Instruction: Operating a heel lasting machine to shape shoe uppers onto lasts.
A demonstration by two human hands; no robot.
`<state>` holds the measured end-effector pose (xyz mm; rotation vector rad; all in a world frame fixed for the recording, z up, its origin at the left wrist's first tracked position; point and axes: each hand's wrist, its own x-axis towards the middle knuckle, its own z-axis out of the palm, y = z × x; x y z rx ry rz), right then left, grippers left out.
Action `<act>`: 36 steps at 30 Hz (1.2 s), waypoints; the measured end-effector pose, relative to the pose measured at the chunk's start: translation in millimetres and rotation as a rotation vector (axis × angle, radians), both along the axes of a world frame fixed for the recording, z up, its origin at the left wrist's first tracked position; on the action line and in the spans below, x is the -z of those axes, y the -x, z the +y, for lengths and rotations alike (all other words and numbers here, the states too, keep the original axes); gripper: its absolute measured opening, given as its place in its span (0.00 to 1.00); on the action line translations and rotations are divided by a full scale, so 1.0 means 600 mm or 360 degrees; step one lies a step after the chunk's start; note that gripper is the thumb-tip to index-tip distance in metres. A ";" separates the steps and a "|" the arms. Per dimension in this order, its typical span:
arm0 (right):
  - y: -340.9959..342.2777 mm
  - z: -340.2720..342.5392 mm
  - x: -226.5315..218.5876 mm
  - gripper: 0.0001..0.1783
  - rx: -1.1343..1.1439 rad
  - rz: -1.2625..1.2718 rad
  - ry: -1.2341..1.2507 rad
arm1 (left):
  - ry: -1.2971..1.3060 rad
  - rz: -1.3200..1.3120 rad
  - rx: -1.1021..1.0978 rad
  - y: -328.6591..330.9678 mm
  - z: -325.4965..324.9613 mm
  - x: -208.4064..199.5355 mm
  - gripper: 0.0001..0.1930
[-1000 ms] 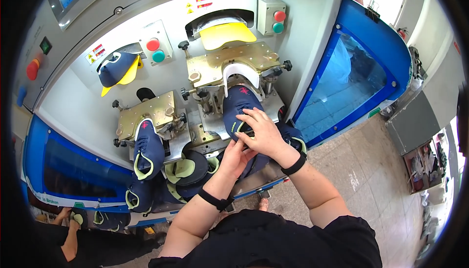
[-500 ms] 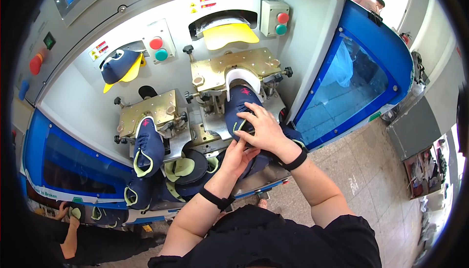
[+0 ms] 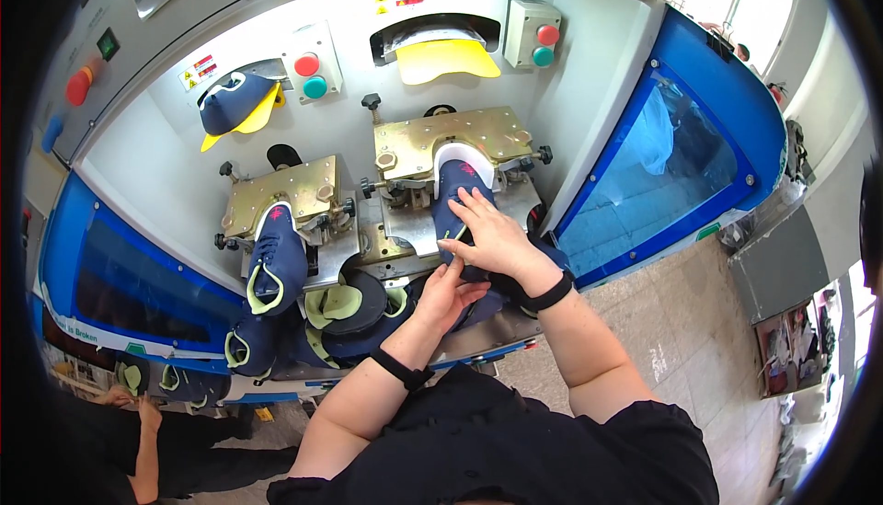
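Observation:
A navy shoe upper (image 3: 457,183) with a red mark and light-green lining points away from me. Its white toe sits against the brass plate (image 3: 441,137) of the right-hand machine station. My right hand (image 3: 501,240) lies over the upper, fingers along its top and thumb by the collar. At the heel end, my left hand (image 3: 443,301) has thumb and fingers closed on the collar edge; my right hand hides part of this. Another navy shoe upper (image 3: 279,252) rests toe-in at the left brass plate (image 3: 280,192), with neither hand on it.
Behind the stations, a navy and yellow piece (image 3: 241,105) and a yellow sheet (image 3: 448,61) hang from wall openings. Red and green buttons (image 3: 543,47) flank them. Several more uppers (image 3: 253,347) lie along the front ledge. Lower left, another person's hands (image 3: 133,399) hold a green-lined piece.
My view has shifted slightly, moving the machine in the picture. Both hands stay on the same upper with nearly the same hold. The other person's hands have come together.

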<state>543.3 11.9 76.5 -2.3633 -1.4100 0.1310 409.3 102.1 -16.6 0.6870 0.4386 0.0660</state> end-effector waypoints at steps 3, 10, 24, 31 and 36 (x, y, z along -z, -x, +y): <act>0.000 -0.003 0.007 0.47 -0.0006 -0.0040 -0.0011 | -0.0087 0.0032 0.0052 0.006 0.002 0.003 0.27; -0.006 -0.006 0.017 0.46 -0.0038 -0.0031 -0.0068 | -0.0167 0.0098 0.0077 0.007 0.002 0.017 0.36; 0.048 0.007 -0.021 0.42 0.0169 -0.0497 0.0111 | -0.1972 0.0111 0.0011 0.178 0.067 -0.002 0.36; 0.241 0.033 0.025 0.14 -0.0522 -0.0356 -0.0839 | -0.3261 0.0612 -0.0264 0.322 0.166 0.060 0.25; 0.272 0.022 0.075 0.10 -0.0376 0.0003 -0.0895 | -0.3286 -0.0015 -0.0677 0.308 0.152 0.016 0.18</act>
